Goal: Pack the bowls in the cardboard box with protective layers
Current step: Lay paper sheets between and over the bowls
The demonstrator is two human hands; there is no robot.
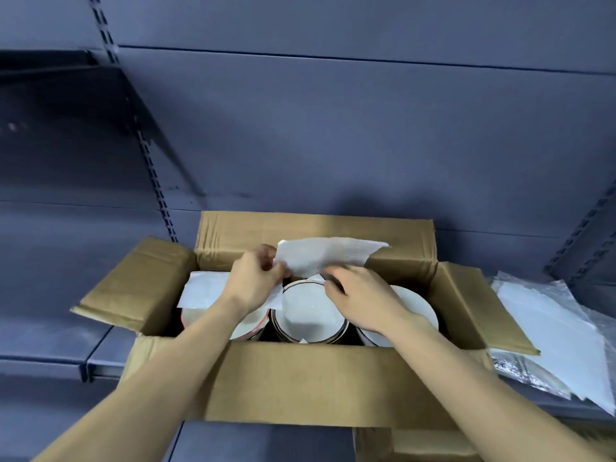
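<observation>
An open cardboard box (pixel 300 381) stands on a grey shelf, flaps spread out. Inside are three stacks of white bowls: a middle stack with a dark rim (pixel 308 311), a left one (pixel 246 328) and a right one (pixel 423 311), both partly hidden by my arms. A white paper sheet (pixel 326 256) is held above the middle stack. My left hand (pixel 255 278) pinches its left edge. My right hand (pixel 363 295) grips its lower right part. Another white sheet (pixel 206 290) lies over the left stack.
A pile of white sheets in clear plastic (pixel 553 335) lies on the shelf to the right of the box. The grey shelf back wall (pixel 333 128) rises behind. A second piece of cardboard (pixel 416 443) shows at the bottom edge.
</observation>
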